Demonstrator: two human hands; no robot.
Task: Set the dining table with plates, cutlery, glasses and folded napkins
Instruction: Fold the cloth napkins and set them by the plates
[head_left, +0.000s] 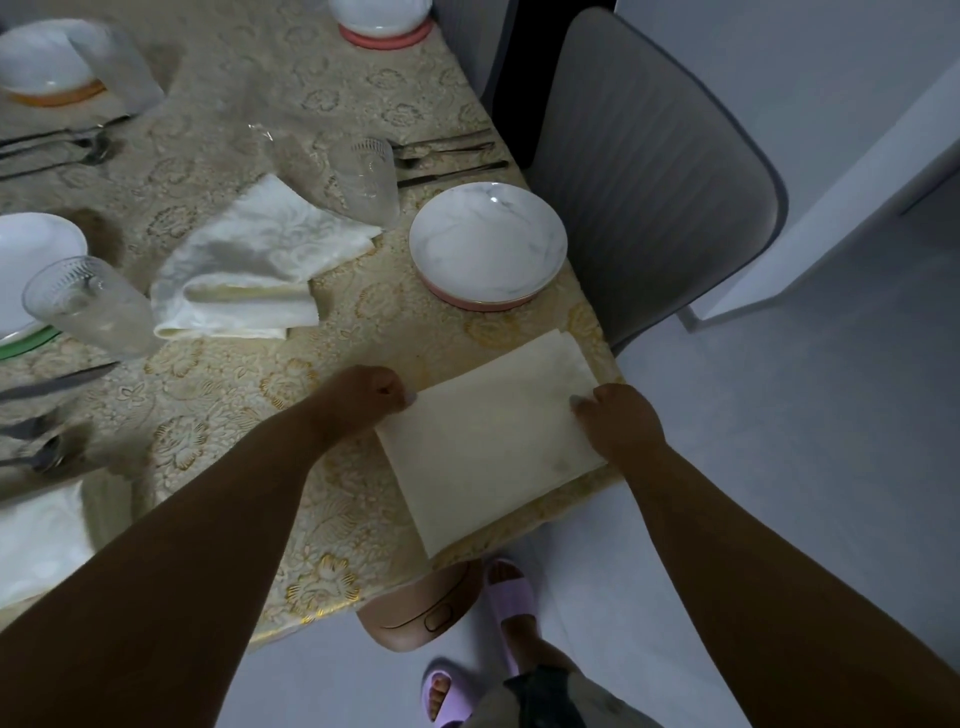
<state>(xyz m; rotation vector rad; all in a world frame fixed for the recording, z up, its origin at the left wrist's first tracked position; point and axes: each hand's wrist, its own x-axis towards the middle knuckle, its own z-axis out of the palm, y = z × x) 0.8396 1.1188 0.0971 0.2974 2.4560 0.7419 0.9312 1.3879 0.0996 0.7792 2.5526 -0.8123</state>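
1. Nearest the camera, two bare forearms reach out over the corner of the table (218, 410), which wears a cream cloth patterned with gold flowers. Below them, purple slippers (511, 605) stand on the pale floor.
2. The left hand (366, 397) is curled, thumb and fingers pinching the left edge of the folded napkin (488, 441).
3. The right hand (618, 421) grips the napkin's right edge, fingertips curled on top of the cloth.
4. The folded napkin itself lies flat as a cream rectangle at the near right corner of the table, set at a slant, its lower edge close to the table edge.
5. Just beyond it sits a marbled plate (488, 241) on a pink base, beside the grey chair (654, 171).
6. Left of that plate, a loose white napkin (254, 260) lies crumpled and half folded in mid-table.
7. A ribbed glass (366, 179) stands between the loose napkin and the plate; behind it lies cutlery (449, 156), looking like a knife and forks, though blur hides the detail.
8. At the left edge, a second glass (85, 306) stands against a white plate (36, 254) with a green rim, more cutlery (47, 410) lying nearer the camera.
9. Farthest back left, another plate (44, 60) with an orange base carries a third glass (117, 65); a white dish (384, 13) on a pink mat sits at the top edge.
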